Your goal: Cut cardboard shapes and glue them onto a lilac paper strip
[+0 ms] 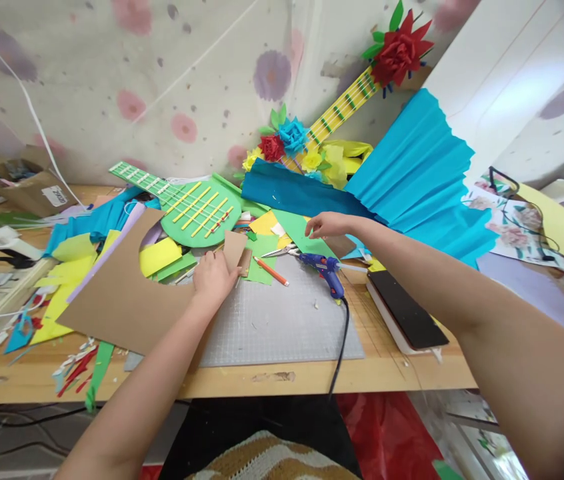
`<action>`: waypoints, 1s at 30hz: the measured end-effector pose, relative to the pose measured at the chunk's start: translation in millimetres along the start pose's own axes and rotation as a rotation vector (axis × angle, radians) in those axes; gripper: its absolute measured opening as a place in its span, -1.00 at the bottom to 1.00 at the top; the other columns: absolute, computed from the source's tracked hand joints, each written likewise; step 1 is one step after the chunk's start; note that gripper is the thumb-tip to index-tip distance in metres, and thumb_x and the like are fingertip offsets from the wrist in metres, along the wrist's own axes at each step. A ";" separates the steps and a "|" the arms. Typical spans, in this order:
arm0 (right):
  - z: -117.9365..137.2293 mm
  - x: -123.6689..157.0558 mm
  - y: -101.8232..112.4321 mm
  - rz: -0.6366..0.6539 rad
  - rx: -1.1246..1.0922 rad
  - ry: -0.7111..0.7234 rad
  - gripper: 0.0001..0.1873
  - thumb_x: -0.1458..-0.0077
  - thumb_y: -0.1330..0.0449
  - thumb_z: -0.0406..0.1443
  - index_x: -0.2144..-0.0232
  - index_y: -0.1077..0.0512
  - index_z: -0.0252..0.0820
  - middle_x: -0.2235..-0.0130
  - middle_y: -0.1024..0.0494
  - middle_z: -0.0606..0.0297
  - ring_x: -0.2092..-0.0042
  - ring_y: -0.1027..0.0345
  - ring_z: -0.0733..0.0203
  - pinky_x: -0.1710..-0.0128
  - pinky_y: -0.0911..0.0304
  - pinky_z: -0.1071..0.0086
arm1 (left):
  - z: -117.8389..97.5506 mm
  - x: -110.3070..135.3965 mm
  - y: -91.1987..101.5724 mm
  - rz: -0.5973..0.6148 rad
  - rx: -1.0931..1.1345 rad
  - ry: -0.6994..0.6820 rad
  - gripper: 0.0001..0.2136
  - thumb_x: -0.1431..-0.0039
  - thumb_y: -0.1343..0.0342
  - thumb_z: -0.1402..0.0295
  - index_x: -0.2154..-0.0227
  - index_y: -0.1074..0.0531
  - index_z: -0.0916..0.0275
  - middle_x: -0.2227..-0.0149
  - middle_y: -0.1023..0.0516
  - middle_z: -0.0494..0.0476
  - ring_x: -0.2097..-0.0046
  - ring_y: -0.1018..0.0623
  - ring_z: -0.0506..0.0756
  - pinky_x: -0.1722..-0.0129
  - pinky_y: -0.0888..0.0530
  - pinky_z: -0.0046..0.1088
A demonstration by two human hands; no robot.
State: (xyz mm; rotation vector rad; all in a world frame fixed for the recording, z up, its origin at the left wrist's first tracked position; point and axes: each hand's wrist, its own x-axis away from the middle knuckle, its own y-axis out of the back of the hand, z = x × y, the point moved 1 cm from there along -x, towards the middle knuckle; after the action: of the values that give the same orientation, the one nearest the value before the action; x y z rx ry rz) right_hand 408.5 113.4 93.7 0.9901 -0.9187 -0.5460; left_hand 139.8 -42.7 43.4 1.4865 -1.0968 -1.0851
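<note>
My left hand (212, 275) is closed around a small brown cardboard piece (235, 248), just above the grey cutting mat (272, 327). Beside its forearm lies a large brown cardboard sheet (127, 303) with a curved cutout. My right hand (328, 225) hangs over green paper (295, 230), fingers loosely bent and apart, with nothing visible in them. Below it on the mat are a blue glue gun (323, 265), a pair of pliers (285, 251) and an orange pencil (273, 273).
A green paper guitar (202, 217) lies behind my left hand. A yellow guitar neck (345, 107) with paper flowers leans on the wall. Blue crepe paper (422, 180) spreads at right, behind a black phone (407, 310). The glue gun's cable (345, 347) hangs over the table's front edge.
</note>
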 end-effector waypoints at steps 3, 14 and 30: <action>-7.3 3.3 -8.9 -0.130 0.117 -0.034 -0.73 0.03 -0.11 -0.27 0.25 -0.49 -0.14 0.22 -0.54 0.25 0.25 -0.39 0.21 0.35 -0.17 0.45 | 0.9 1.3 1.6 -0.043 -0.039 -0.029 -0.54 -0.04 -0.05 0.14 0.08 -0.30 0.40 0.18 -0.38 0.38 0.09 -0.38 0.31 0.17 -0.33 -0.24; -22.6 23.4 -16.7 -0.378 -0.098 -0.063 -0.71 0.01 -0.07 -0.14 0.35 -0.49 -0.15 0.34 -0.56 0.32 0.32 -0.35 0.26 0.41 -0.12 0.46 | -3.5 -12.9 4.8 -0.222 0.189 -0.218 -0.79 -0.13 0.04 0.32 0.30 -0.47 0.25 0.18 -0.42 0.23 0.09 -0.38 0.22 0.09 -0.27 -0.22; -6.4 -16.4 0.3 -0.487 0.484 -0.038 -0.47 -0.09 -0.03 -0.26 -0.14 -0.15 -0.11 -0.09 -0.25 0.04 0.03 -0.23 0.03 0.23 -0.16 0.34 | 25.0 -14.7 3.4 -0.151 0.225 -0.193 -0.71 -0.08 0.00 0.23 0.16 -0.40 0.22 0.13 -0.39 0.24 0.05 -0.37 0.22 0.03 -0.29 -0.23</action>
State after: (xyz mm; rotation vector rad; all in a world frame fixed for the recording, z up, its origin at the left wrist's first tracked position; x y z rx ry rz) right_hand 405.4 128.8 85.9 1.6697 -0.8612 -0.7695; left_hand 112.1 -33.5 44.7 1.6904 -1.2913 -1.2638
